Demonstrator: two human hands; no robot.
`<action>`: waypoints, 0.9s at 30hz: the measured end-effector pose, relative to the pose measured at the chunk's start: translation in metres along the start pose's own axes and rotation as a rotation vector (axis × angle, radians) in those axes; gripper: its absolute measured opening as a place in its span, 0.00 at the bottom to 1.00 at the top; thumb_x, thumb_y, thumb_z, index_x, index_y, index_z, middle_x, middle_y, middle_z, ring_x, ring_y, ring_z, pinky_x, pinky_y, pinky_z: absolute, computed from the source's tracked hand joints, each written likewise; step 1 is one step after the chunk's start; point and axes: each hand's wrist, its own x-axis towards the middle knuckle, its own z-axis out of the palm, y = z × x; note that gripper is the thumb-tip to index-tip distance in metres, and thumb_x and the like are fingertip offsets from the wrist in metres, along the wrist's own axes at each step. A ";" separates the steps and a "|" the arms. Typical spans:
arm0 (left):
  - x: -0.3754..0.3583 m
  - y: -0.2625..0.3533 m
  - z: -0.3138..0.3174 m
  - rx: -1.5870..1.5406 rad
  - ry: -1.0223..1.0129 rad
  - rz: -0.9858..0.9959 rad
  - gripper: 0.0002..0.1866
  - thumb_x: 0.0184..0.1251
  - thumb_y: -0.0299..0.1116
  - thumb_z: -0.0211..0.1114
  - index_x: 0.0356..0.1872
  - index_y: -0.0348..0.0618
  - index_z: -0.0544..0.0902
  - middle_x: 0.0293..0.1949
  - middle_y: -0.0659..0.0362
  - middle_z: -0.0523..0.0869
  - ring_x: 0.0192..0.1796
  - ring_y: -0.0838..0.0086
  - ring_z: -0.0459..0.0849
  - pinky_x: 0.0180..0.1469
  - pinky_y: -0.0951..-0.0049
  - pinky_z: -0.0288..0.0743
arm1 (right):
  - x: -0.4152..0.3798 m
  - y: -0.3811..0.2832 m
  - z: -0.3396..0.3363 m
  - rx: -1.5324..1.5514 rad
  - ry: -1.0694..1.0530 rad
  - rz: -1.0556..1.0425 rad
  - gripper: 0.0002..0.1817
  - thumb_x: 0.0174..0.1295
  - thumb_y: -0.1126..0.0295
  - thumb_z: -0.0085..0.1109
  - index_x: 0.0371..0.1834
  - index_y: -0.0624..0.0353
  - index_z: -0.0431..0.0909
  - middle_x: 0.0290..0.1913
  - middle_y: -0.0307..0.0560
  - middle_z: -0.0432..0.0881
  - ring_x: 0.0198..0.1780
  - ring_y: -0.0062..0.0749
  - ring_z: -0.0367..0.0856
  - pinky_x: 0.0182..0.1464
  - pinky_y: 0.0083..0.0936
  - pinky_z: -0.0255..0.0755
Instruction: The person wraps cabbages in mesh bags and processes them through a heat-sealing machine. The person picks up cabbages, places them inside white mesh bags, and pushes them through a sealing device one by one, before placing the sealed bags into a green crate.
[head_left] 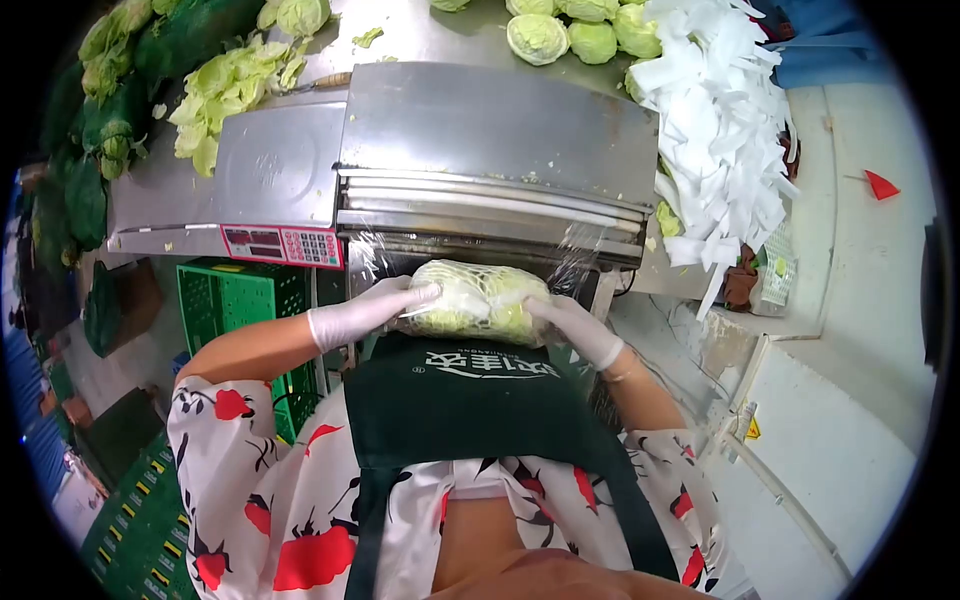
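A pale green cabbage bundle [485,318] in white netting and clear plastic film is held close against the dark green apron [480,410]. My left hand [375,308], in a white glove, closes on its left end. At the right end, my right hand [578,328], also gloved, has its fingers wrapped on the bundle. The fingertips of both hands are partly hidden by film. Clear film [585,245] stretches between the bundle and the metal wrapping machine [490,135], whose white rollers lie just beyond my hands.
A scale plate [275,160] with a red keypad panel [283,246] adjoins the machine. Loose leaves [225,95] and a wooden-handled tool [330,81] lie behind it. Cabbages [538,40] and white foam strips [715,130] sit at the back right. A green crate [228,300] stands left.
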 end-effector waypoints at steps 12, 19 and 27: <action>-0.023 -0.095 0.010 0.861 0.673 0.603 0.26 0.69 0.25 0.62 0.68 0.48 0.73 0.44 0.46 0.87 0.44 0.60 0.89 0.50 0.67 0.82 | -0.005 0.102 0.019 -0.717 0.684 -0.797 0.12 0.68 0.70 0.62 0.52 0.59 0.79 0.49 0.51 0.83 0.49 0.36 0.83 0.57 0.28 0.74; -0.032 -0.048 0.004 0.258 0.669 0.397 0.19 0.78 0.26 0.51 0.68 0.42 0.73 0.46 0.60 0.85 0.45 0.82 0.81 0.50 0.77 0.77 | -0.024 0.082 -0.009 0.272 0.642 -0.595 0.13 0.76 0.64 0.49 0.37 0.60 0.78 0.21 0.32 0.72 0.21 0.19 0.73 0.28 0.22 0.72; -0.034 -0.109 0.003 -0.429 0.554 0.322 0.18 0.81 0.28 0.48 0.64 0.31 0.73 0.54 0.57 0.84 0.56 0.78 0.80 0.60 0.77 0.74 | 0.019 0.097 0.053 -0.186 0.661 -0.758 0.39 0.60 0.67 0.70 0.72 0.66 0.60 0.65 0.57 0.73 0.65 0.41 0.73 0.69 0.34 0.65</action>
